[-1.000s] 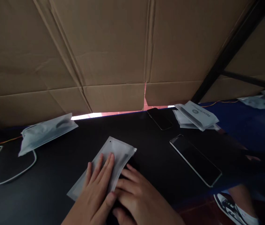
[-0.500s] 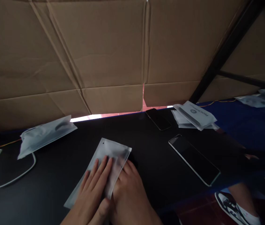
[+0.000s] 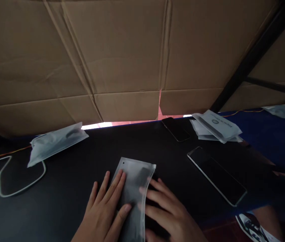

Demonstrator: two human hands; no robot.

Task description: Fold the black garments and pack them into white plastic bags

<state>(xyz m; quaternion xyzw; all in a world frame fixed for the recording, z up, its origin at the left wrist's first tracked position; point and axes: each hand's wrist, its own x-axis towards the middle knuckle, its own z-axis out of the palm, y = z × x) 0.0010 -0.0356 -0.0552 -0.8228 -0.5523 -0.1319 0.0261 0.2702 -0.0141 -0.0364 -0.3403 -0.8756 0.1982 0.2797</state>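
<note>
A frosted translucent zip pouch [image 3: 134,181] lies on the black tabletop in front of me, its slider at the far right corner. My left hand [image 3: 104,208] rests palm down on the pouch's left side, fingers stretched out and slightly spread. On the other side, my right hand [image 3: 169,210] has its fingers apart at the zip edge. Some of its fingertips show faintly through the plastic; whether they are inside the pouch or beneath it I cannot tell. Something dark shows through near the pouch's upper right.
Two dark phones, a larger one [image 3: 216,176] and a smaller one [image 3: 176,129], lie to the right. Several white pouches [image 3: 219,124] are stacked behind them. Another filled pouch [image 3: 56,143] and a white cable [image 3: 21,191] lie left. A cardboard wall [image 3: 122,50] stands behind.
My right hand has come out from under the left and pouch, and its fingers have spread at the zip edge. The pouch lies more upright in view; the view has shifted slightly.
</note>
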